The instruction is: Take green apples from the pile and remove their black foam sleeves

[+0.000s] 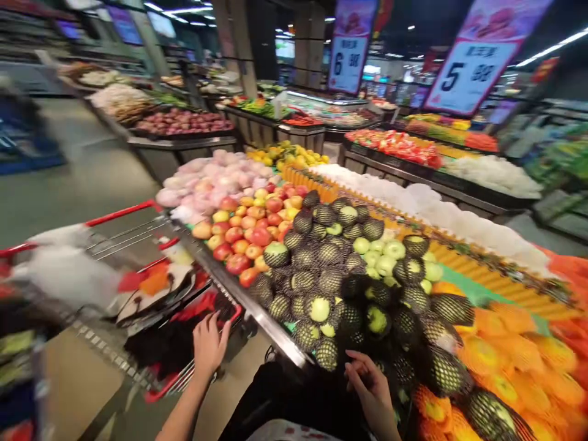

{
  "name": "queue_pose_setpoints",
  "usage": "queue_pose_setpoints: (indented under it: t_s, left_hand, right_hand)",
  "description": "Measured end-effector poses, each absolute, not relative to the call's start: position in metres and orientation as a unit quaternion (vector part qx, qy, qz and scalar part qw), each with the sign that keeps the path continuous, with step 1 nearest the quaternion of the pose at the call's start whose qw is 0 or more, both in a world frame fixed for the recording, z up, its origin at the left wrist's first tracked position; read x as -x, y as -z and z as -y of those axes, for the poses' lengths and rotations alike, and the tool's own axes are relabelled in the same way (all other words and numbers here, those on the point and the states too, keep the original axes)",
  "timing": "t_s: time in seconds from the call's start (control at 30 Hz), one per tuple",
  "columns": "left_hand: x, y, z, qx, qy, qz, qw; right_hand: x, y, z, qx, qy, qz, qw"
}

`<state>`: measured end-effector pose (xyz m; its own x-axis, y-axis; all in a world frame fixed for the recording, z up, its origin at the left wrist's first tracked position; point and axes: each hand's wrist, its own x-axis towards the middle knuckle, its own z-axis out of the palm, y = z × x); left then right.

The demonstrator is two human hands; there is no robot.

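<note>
Your left hand [209, 346] rests on the near end of the red cart [122, 212], fingers spread and flat, not clamped on anything. Your right hand [370, 386] is at the near edge of the display stand [239, 293], fingers loosely curled and empty, just beside the black-netted green fruit [321, 269]. That pile sits mid-stand, with red-yellow apples [248, 236] far left of it and orange-netted fruit [505, 361] to its right. The cart is left of the stand.

Produce hall: red-and-yellow apples [250, 233] at centre, pale pink wrapped fruit [211, 177] behind them, yellow fruit [287, 153] farther back, white-wrapped fruit [441, 214] right of these, orange-netted fruit [519, 361] at lower right; hanging price signs marked 6 [348, 61] and 5 [473, 70] overhead.
</note>
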<state>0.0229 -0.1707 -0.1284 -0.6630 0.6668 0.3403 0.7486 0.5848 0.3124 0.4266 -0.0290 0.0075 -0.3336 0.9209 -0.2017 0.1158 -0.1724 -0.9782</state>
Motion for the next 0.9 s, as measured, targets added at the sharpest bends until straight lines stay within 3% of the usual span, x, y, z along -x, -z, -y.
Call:
queue_pose_setpoints:
  t_s: [0.17,0.37,0.67,0.9]
  left_hand:
    - [-0.068,0.185,0.287,0.231,0.039,0.971,-0.054]
    - [-0.092,0.195,0.343,0.107,0.010,0.987,-0.118]
    - [0.010,0.204,0.305,0.120,-0.020,0.977,-0.175]
    - [0.103,0.177,0.259,0.150,-0.065,0.955,-0.248]
  right_hand:
    - [-0.389,-0.006,0.029,0.389,-0.671,0.580,0.250]
    - [-0.359,-0.014,0.031,0.340,-0.672,0.630,0.189]
    - [-0.336,-0.004,0.033,0.390,-0.643,0.613,0.243]
    - [-0.287,-0.013,0.045,0.455,-0.605,0.563,0.331]
